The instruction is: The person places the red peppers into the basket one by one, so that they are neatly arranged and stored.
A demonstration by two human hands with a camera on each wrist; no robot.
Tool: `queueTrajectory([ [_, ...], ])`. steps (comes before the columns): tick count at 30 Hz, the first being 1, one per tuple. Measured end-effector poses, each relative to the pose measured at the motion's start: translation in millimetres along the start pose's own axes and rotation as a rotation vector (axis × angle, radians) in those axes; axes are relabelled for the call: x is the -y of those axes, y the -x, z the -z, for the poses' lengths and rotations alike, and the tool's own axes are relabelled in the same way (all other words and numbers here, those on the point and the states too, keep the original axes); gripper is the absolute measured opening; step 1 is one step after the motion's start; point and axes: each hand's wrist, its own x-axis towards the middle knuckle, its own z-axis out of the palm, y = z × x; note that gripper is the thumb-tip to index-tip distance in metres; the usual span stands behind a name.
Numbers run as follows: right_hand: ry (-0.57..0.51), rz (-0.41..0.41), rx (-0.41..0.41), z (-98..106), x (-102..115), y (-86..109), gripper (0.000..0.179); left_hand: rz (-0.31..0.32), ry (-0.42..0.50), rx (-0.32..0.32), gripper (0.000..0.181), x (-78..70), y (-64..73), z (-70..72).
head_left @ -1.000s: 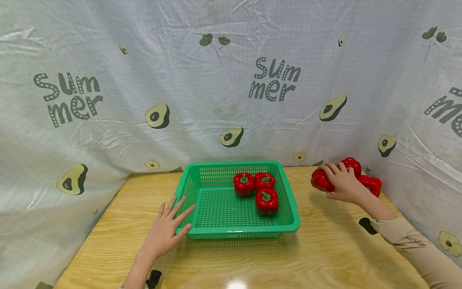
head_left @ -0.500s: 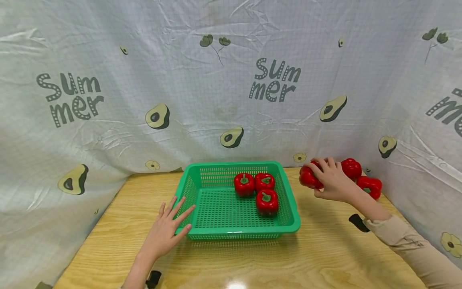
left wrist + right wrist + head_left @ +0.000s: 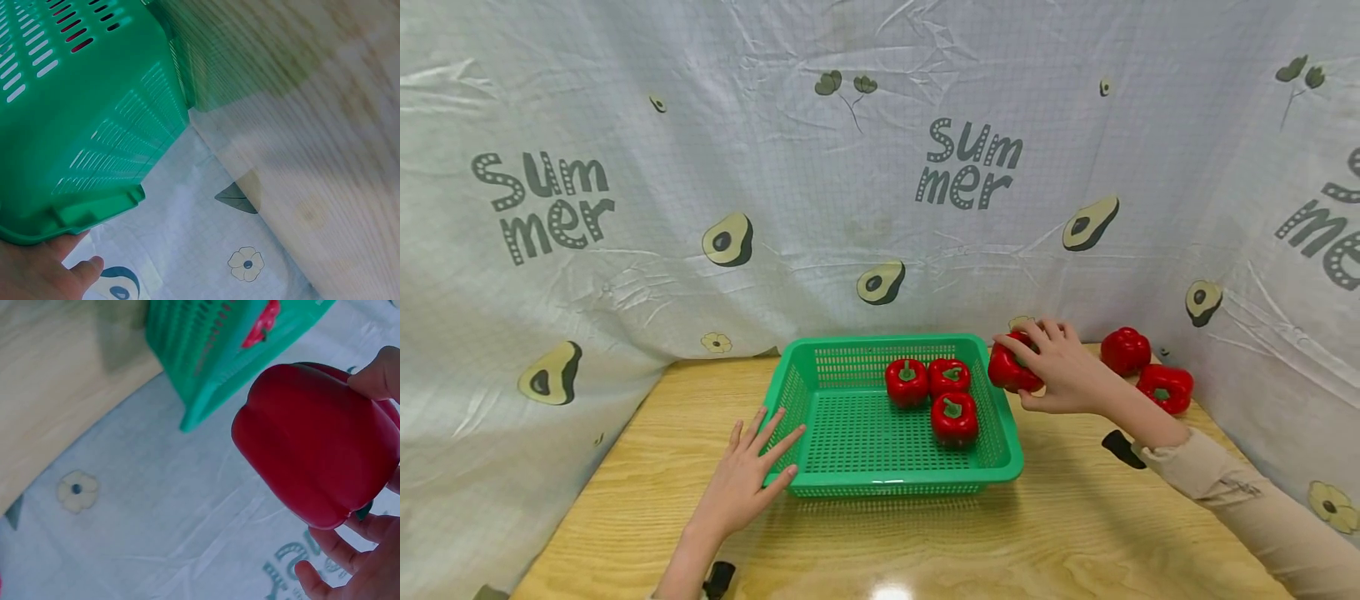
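Note:
My right hand (image 3: 1060, 367) grips a red bell pepper (image 3: 1011, 364) in the air beside the basket's right rim. In the right wrist view this bell pepper (image 3: 319, 444) sits between thumb and fingers, its green stem by the fingers. Spread fingers of my left hand (image 3: 741, 483) rest on the left rim of the green plastic basket (image 3: 887, 478); the left wrist view shows that hand (image 3: 47, 269) touching the rim from outside. Inside the basket, toward its right side, are three red bell peppers: a back left one (image 3: 907, 385), a back right one (image 3: 953, 379) and a front one (image 3: 955, 421).
Two more red bell peppers lie at the table's back right: one by the cloth (image 3: 1125, 350) and a tipped pepper (image 3: 1167, 390) nearer the edge. A wooden table (image 3: 880, 550) carries everything. Printed cloth (image 3: 820, 208) hangs behind and at both sides.
My right hand has carried the bell pepper leftward from the group on the right to the basket's right rim. The tipped pepper there has settled. My left hand has stayed in place.

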Motion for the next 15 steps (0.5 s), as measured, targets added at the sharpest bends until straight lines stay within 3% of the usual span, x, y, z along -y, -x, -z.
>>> queueTrajectory([
  [8,0.013,0.084,0.016,2.3,17.9,-20.7,0.07,0.003,0.0,0.007,0.052,0.0,-0.3,0.9],
  [15,0.037,0.142,0.093,-0.9,33.3,-37.5,0.073,0.009,0.005,0.017,0.054,0.0,0.1,1.1],
])
